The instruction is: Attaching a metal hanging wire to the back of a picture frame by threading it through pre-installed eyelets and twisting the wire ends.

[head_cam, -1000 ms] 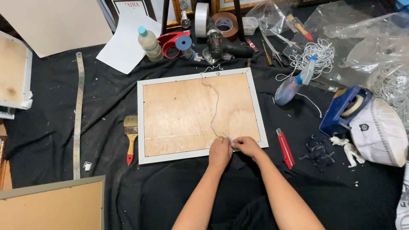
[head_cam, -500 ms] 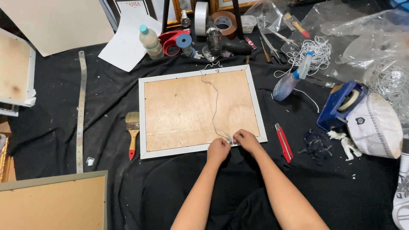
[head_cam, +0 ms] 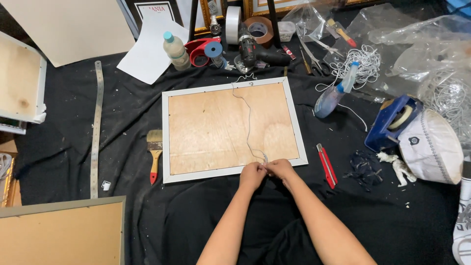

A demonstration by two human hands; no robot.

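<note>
A white picture frame (head_cam: 165,137) lies face down on black cloth, its plywood backing (head_cam: 211,127) up. A thin grey wire (head_cam: 249,122) runs from the frame's far edge across the backing to its near edge. My left hand (head_cam: 252,175) and my right hand (head_cam: 280,168) meet at that near edge. Both pinch the wire's near end between fingertips, which hide it.
A red-handled brush (head_cam: 154,153) and a metal ruler (head_cam: 95,127) lie left of the frame. A red utility knife (head_cam: 327,165), a spray bottle (head_cam: 333,93) and a blue tape dispenser (head_cam: 391,122) lie right. A drill (head_cam: 255,51), tape rolls (head_cam: 260,27) and a bottle (head_cam: 174,50) sit behind.
Both hands have drawn closer together at the frame's near edge, and the right hand has slid slightly left. The frame has stayed in place.
</note>
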